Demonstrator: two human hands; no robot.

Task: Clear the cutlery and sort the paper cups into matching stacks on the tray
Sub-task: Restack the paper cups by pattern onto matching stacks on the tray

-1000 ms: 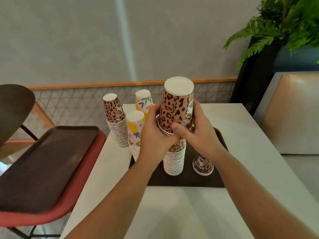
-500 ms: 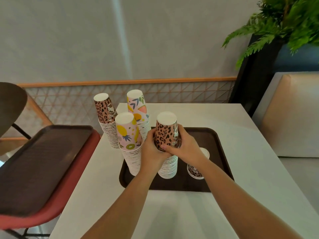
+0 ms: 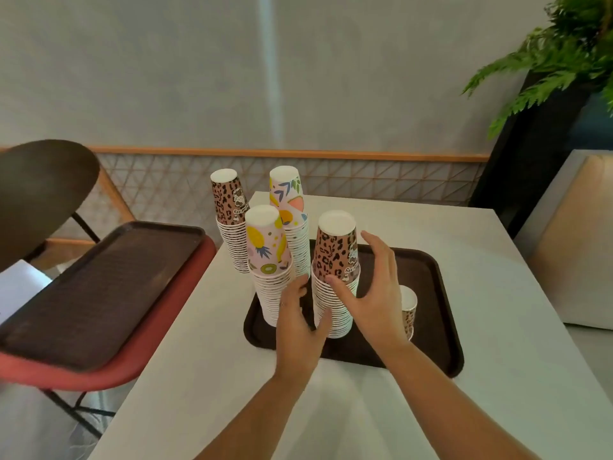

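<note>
Left hand: left hand [image 3: 298,315] spread loosely, fingers against the near leopard-print paper-cup stack [image 3: 335,277], gripping nothing.
Right hand: right hand [image 3: 371,290] spread, thumb touching that stack's ribbed rims.
Tray: dark brown plastic tray [image 3: 431,313] at the white table's [image 3: 497,327] middle carries this stack, a pink fruit-print paper-cup stack [image 3: 270,263] at its left edge and a short leopard-print cup pile [image 3: 408,310] behind the right hand.
Left to do: apparently the far leopard-print stack [image 3: 230,220], off the tray's left corner; far floral-print stack [image 3: 292,214] placement unclear.
Cutlery: none visible.
</note>
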